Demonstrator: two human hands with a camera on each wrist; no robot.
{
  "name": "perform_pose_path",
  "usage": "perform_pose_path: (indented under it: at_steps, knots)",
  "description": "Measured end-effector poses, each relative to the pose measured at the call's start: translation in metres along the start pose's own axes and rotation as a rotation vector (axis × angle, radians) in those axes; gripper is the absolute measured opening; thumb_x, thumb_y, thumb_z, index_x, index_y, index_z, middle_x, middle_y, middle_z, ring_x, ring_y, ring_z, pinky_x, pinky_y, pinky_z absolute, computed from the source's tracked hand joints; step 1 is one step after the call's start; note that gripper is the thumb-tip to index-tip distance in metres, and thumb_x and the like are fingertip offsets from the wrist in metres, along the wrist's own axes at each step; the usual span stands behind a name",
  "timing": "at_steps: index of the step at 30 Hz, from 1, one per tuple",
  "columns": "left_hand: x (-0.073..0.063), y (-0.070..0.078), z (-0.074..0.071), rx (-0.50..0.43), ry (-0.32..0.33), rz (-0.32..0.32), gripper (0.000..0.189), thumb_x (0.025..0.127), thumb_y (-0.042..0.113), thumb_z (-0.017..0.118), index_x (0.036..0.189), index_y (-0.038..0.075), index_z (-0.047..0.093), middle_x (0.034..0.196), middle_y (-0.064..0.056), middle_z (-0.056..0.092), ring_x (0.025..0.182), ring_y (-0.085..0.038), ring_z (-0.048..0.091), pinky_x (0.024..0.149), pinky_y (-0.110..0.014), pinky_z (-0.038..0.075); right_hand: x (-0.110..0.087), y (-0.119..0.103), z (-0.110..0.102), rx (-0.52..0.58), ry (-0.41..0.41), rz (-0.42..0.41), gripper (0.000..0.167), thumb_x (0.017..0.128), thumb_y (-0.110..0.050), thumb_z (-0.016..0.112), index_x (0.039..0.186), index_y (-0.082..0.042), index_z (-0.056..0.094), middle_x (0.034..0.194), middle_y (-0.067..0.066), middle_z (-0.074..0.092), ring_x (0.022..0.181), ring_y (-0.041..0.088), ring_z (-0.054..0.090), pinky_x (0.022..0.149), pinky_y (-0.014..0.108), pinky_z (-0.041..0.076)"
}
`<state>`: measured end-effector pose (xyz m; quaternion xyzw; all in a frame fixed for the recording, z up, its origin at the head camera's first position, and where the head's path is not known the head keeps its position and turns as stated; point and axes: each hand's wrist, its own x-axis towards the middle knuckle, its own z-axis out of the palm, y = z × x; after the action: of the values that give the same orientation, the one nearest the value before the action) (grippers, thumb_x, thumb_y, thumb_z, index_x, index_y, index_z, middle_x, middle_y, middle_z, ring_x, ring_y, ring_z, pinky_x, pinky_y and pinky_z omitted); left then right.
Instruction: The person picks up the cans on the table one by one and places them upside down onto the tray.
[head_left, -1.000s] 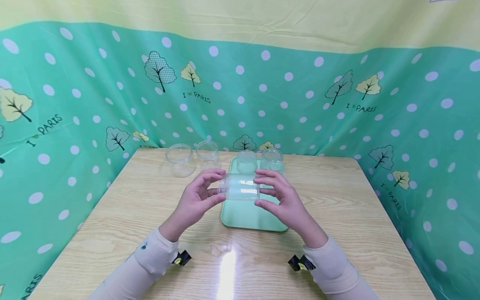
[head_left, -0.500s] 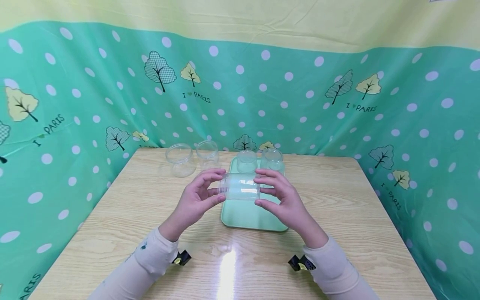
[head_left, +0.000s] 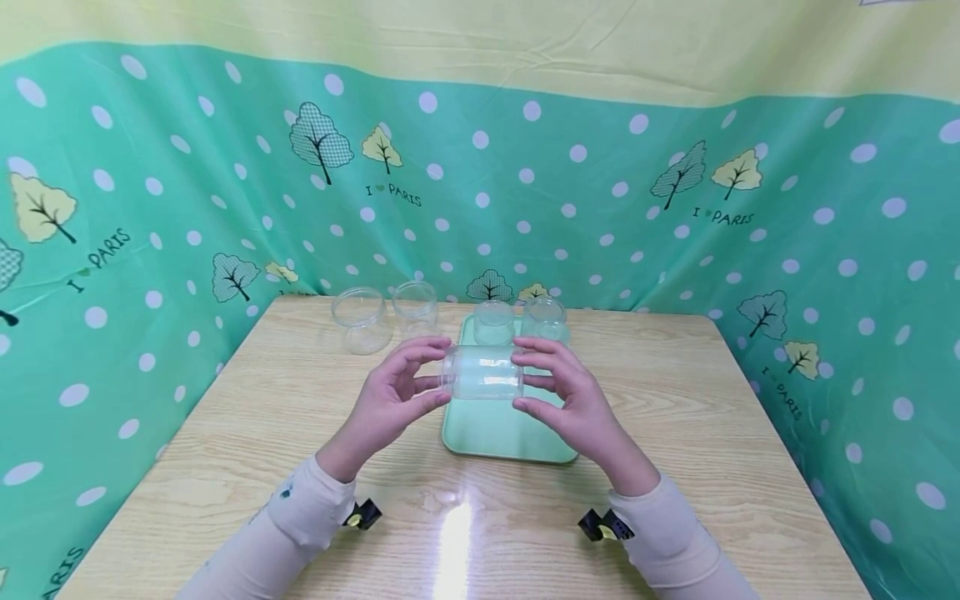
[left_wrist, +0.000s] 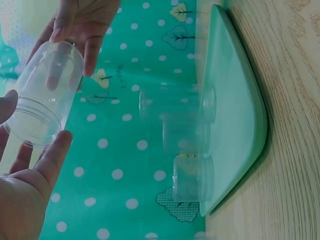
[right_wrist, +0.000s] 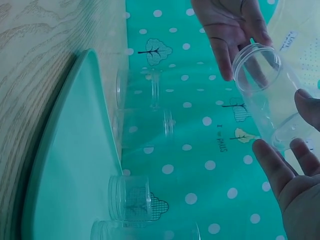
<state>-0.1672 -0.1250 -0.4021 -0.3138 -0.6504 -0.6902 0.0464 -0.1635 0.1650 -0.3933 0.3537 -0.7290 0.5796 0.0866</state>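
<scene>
A clear, see-through jar (head_left: 483, 373) lies sideways in the air over the near part of a light green tray (head_left: 510, 433). My left hand (head_left: 386, 404) grips its threaded mouth end between thumb and fingers. Around the base end, my right hand (head_left: 566, 404) holds it the same way. The right wrist view shows the jar's open mouth (right_wrist: 257, 67), with no lid on it. Behind it, smaller clear jars (head_left: 493, 323) stand mouth down at the tray's far end, with a taller jar (left_wrist: 172, 104) beside them.
Left of the tray, two clear jars stand mouth up on the wooden table (head_left: 300, 400): a wide one (head_left: 360, 321) and a narrower one (head_left: 415, 310). A green dotted curtain (head_left: 487, 167) hangs close behind the table and along both sides.
The jar and my right hand have shifted very slightly to the right. My left hand stays nearly in place, and both hands keep their hold.
</scene>
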Motion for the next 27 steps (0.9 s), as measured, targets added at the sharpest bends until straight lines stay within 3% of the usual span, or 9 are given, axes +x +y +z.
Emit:
perform_pose_path:
  at_steps: [7,13,21,27]
  knots:
    - [0.000,0.001,-0.001,0.049,-0.008,-0.016,0.049,0.089,-0.010,0.072,0.134,-0.002,0.056,0.149,-0.016,0.049,0.137,-0.028,0.052,0.101,-0.043,0.055,0.000,0.000,-0.002,-0.010,-0.006,0.010,0.054,0.087,0.005,0.077,0.136,-0.012,0.063,0.154,0.007,0.047,0.134,0.019,0.054,0.103,0.036,0.055]
    - [0.000,0.000,-0.005,0.064,0.005,-0.021,0.045,0.092,-0.008,0.070,0.135,0.000,0.057,0.147,-0.019,0.050,0.136,-0.036,0.051,0.100,-0.043,0.056,0.001,0.001,-0.007,-0.040,0.004,-0.001,0.052,0.086,0.007,0.077,0.135,-0.002,0.060,0.153,0.014,0.046,0.133,0.017,0.055,0.102,0.036,0.055]
    - [0.001,-0.003,-0.010,0.115,0.011,-0.030,0.041,0.093,-0.006,0.069,0.132,0.004,0.060,0.139,-0.016,0.057,0.131,-0.026,0.057,0.097,-0.039,0.058,0.002,0.000,-0.022,-0.060,0.059,0.006,0.057,0.085,0.010,0.077,0.137,-0.004,0.060,0.154,0.008,0.046,0.135,0.016,0.052,0.102,0.032,0.055]
    - [0.002,-0.004,-0.008,0.163,-0.023,-0.047,0.039,0.094,-0.004,0.070,0.131,0.006,0.062,0.135,-0.015,0.060,0.128,-0.020,0.058,0.096,-0.037,0.058,0.003,-0.002,-0.023,-0.056,0.094,0.027,0.055,0.086,0.010,0.076,0.136,-0.004,0.061,0.153,0.006,0.046,0.134,0.015,0.053,0.102,0.030,0.054]
